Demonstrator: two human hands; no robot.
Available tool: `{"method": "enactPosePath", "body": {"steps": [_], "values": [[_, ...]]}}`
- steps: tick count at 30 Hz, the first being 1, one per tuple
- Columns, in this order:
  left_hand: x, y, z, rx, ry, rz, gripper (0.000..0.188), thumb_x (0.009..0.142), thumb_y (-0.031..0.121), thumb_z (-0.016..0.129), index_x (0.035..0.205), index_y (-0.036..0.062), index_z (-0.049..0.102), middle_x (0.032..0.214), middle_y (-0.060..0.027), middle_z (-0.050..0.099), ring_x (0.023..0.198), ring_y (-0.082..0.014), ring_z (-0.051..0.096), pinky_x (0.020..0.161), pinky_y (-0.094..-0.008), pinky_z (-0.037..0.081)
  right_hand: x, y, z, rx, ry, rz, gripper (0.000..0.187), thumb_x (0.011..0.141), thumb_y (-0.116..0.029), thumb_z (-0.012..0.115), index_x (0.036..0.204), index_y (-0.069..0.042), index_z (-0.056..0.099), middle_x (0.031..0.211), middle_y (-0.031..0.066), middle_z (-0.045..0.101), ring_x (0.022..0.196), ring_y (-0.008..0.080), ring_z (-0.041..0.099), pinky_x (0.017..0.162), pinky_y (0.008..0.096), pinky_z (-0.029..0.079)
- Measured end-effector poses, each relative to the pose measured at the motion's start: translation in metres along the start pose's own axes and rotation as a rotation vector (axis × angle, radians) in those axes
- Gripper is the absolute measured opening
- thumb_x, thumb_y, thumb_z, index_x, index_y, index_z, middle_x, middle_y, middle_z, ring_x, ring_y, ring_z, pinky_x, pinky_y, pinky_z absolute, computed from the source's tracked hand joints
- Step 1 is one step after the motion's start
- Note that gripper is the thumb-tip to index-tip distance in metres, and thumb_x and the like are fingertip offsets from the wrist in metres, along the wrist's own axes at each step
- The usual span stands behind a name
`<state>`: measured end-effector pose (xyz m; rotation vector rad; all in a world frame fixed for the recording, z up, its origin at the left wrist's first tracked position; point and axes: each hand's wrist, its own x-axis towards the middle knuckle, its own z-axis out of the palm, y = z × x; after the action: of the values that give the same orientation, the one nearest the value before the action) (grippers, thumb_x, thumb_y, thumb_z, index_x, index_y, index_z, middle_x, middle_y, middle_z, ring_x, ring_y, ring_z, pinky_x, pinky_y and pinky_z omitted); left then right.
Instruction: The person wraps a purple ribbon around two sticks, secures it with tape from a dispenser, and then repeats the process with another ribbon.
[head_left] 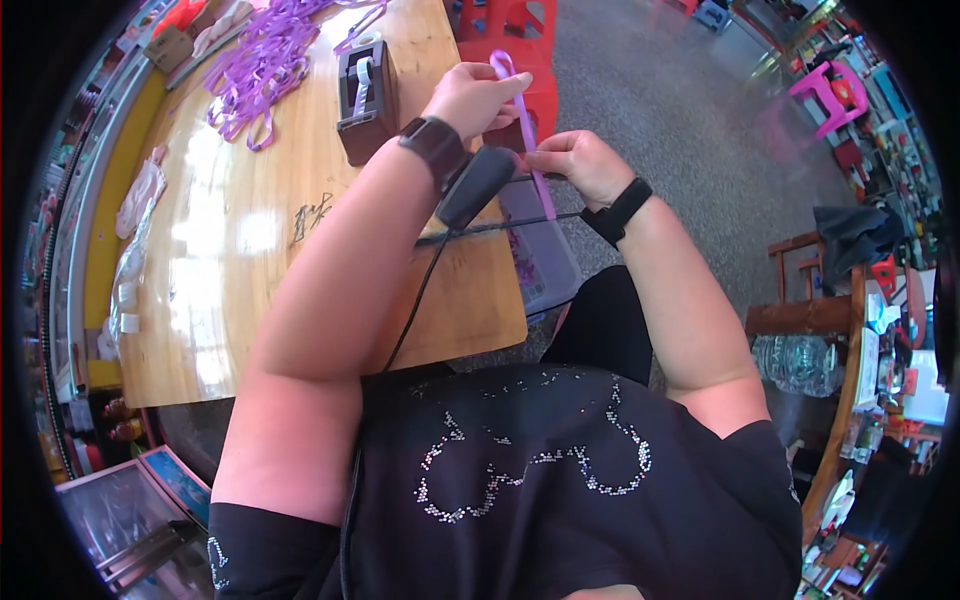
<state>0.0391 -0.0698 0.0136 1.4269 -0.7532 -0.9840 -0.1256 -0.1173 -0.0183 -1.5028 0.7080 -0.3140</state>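
Note:
A purple ribbon (525, 122) is stretched between my two hands beyond the table's right edge, with a loop at its upper end and a tail hanging below. My left hand (474, 98) is closed in a pinch on the ribbon near the loop. Lower down, my right hand (588, 165) pinches the same ribbon between thumb and fingers. A dark tape dispenser (366, 95) with a roll in it stands on the table just left of my left hand. In front of my left wrist hangs a blurred black block (478, 188) on a cord.
A heap of purple ribbons (262, 65) lies on the far part of the wooden table (240, 290). Below the table's right edge is a translucent plastic bin (545, 255) with purple pieces inside. Red plastic stools (535, 80) stand beyond; a pink stool (832, 98) is farther right.

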Motion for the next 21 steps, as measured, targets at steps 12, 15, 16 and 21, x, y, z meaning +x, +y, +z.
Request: {"method": "enactPosePath", "body": {"steps": [12,15,16,21], "values": [[-0.068,-0.021,-0.008,0.842,-0.213,0.639,0.015,0.075,0.007,0.061,0.088,0.0031,0.068,0.081,-0.0165,0.064,0.074,-0.0282,0.063,0.069,-0.0329,0.050,0.006,0.016,0.000,0.252,0.035,0.136,0.008,0.076,-0.011,0.063,0.079,-0.004,0.068,0.076,0.0037,0.064,0.066,0.0108,0.056,0.065,0.0253,0.045],[-0.069,-0.020,-0.009,0.839,-0.235,0.615,0.016,0.075,0.006,0.060,0.089,0.0037,0.068,0.082,-0.0171,0.064,0.075,-0.0298,0.063,0.070,-0.0335,0.050,0.001,0.012,0.007,0.334,0.052,0.190,0.010,0.078,-0.014,0.061,0.084,-0.008,0.066,0.076,0.0022,0.062,0.065,0.0119,0.054,0.066,0.0273,0.044],[-0.068,-0.021,-0.008,0.828,-0.246,0.590,0.017,0.075,0.006,0.060,0.089,0.0036,0.067,0.082,-0.0167,0.064,0.075,-0.0293,0.063,0.070,-0.0333,0.050,0.003,0.015,0.005,0.340,0.060,0.187,0.010,0.078,-0.014,0.061,0.084,-0.008,0.066,0.076,0.0022,0.062,0.065,0.0119,0.054,0.066,0.0273,0.044],[-0.064,-0.023,-0.006,0.843,-0.267,0.626,0.018,0.075,0.005,0.058,0.091,0.0032,0.066,0.082,-0.0162,0.063,0.077,-0.0295,0.062,0.070,-0.0333,0.049,0.012,0.026,0.000,0.498,-0.082,0.341,0.008,0.080,-0.018,0.057,0.082,-0.011,0.060,0.073,0.0006,0.058,0.066,0.0135,0.054,0.066,0.0300,0.043]]}}
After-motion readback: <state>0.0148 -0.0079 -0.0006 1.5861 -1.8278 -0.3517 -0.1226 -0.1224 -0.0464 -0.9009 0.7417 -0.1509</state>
